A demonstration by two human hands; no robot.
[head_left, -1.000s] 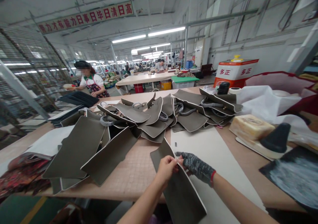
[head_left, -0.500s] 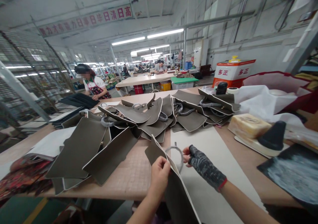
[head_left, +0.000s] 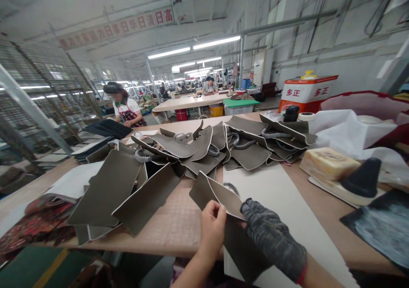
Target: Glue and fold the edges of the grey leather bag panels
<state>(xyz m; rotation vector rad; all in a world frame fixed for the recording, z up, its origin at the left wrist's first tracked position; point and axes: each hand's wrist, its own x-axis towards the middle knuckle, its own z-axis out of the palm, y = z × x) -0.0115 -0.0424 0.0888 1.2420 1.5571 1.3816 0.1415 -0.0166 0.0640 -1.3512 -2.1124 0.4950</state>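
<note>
In front of me stands a grey-brown bag panel piece [head_left: 204, 192] with pale edges, its two layers spread apart at the top. My bare left hand [head_left: 212, 226] pinches its near edge between thumb and fingers. On the right side, my right hand [head_left: 271, 237], in a dark grey fingerless knit glove, is closed on the panel's edge; its fingertips are mostly hidden. Behind the piece, part of a grey wrapped handle [head_left: 231, 188] shows. A pale sheet [head_left: 297, 224] lies under the work on the table.
Similar bag pieces with grey handles [head_left: 249, 151] are heaped across the table's far side, and more [head_left: 108, 190] lie at left. A yellowish block [head_left: 329, 162] and a black cone-shaped object [head_left: 362, 179] sit at right. A co-worker [head_left: 128, 107] stands beyond the table's left end.
My right hand has moved from the handle onto the panel's right edge. The piece has opened so its inner face shows, and the handle is now mostly hidden behind it.
</note>
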